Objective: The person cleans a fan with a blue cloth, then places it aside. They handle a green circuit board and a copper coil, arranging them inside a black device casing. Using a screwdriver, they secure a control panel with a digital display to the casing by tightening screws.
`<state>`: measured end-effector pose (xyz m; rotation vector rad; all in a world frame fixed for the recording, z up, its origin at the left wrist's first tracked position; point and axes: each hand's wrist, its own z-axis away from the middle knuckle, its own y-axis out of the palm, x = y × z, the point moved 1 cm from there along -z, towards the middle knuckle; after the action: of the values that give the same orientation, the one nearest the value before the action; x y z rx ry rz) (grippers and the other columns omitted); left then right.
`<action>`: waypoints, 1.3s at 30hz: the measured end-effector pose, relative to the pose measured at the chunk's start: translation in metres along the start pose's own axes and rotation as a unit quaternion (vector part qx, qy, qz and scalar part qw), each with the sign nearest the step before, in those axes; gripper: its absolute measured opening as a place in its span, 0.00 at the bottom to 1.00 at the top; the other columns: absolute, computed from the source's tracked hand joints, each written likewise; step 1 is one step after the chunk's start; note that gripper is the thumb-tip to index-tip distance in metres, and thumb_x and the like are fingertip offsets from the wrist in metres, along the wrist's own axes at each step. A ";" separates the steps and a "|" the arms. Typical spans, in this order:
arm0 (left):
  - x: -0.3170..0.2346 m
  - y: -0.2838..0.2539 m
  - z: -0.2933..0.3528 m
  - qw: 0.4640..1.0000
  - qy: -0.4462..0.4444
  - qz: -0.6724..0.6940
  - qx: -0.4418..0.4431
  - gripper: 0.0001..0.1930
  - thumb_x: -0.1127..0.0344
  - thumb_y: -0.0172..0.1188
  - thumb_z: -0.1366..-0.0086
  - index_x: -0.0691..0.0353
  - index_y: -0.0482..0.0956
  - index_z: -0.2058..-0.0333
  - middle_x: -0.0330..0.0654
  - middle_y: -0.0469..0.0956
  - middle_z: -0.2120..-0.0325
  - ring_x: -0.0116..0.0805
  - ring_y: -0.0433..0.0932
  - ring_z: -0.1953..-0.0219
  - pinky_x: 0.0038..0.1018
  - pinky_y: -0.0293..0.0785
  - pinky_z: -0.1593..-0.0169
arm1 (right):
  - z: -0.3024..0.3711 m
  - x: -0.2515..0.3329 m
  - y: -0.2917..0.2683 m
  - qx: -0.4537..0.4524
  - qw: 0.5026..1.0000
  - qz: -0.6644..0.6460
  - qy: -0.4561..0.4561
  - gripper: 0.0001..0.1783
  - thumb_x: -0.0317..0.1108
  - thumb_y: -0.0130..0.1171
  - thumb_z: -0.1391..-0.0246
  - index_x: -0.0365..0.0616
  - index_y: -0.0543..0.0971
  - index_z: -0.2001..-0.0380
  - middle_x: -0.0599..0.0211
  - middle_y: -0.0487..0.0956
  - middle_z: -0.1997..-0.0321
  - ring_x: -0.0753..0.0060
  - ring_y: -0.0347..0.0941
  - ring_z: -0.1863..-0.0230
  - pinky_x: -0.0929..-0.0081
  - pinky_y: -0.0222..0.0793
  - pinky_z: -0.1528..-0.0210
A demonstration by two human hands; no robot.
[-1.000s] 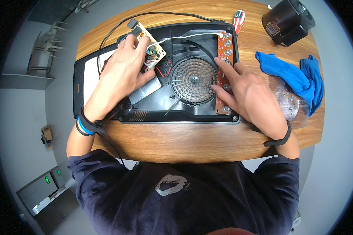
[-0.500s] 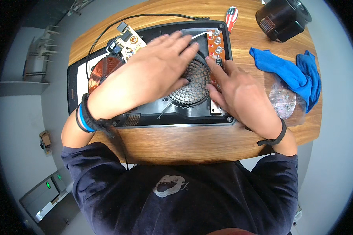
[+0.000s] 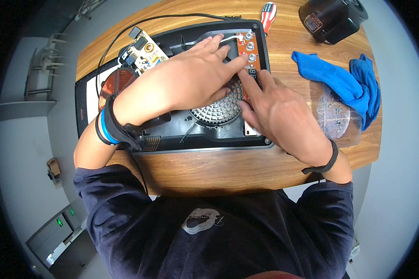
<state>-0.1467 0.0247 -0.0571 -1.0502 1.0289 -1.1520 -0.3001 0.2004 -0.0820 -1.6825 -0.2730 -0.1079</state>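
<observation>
An opened induction cooker (image 3: 209,144) lies on the table in front of me. My left hand (image 3: 202,74) stretches across its middle, palm down with fingers extended, above the round fan grille (image 3: 216,110). Its index fingertip reaches the orange control board (image 3: 250,49) along the cooker's right side. My right hand (image 3: 274,102) rests over the lower part of that board, fingers apart, index finger and thumb near the board's left edge. Part of the board and grille is hidden beneath the hands. Left of my left hand sit a pale circuit board (image 3: 146,50) and a copper coil (image 3: 116,83).
Beyond the cooker's right corner lies a screwdriver (image 3: 268,17) with a flag-patterned handle. A black box-shaped device (image 3: 330,21) stands at the far right. Nearer are a blue cloth (image 3: 328,74) and a clear plastic piece (image 3: 333,123) holding small screws. A black cord (image 3: 167,16) runs behind the cooker.
The whole view has shifted slightly, with the things appearing farther left. My left index finger has moved right onto the control board's edge. My right hand keeps its place on the board.
</observation>
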 end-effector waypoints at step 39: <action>0.032 -0.004 -0.021 0.994 0.053 0.069 -0.066 0.27 0.63 0.70 0.24 0.51 0.79 0.29 0.62 0.74 0.25 0.65 0.72 0.23 0.48 0.70 0.19 | 0.015 -0.005 -0.018 0.042 0.999 -0.026 0.005 0.41 0.54 0.71 0.33 0.43 0.75 0.25 0.51 0.78 0.45 0.48 0.85 0.51 0.57 0.85 0.52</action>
<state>-0.1644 -0.0094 -0.0602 -1.0129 1.2567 -1.0479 -0.3104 0.2162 -0.0680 -1.5924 -0.3091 -0.1413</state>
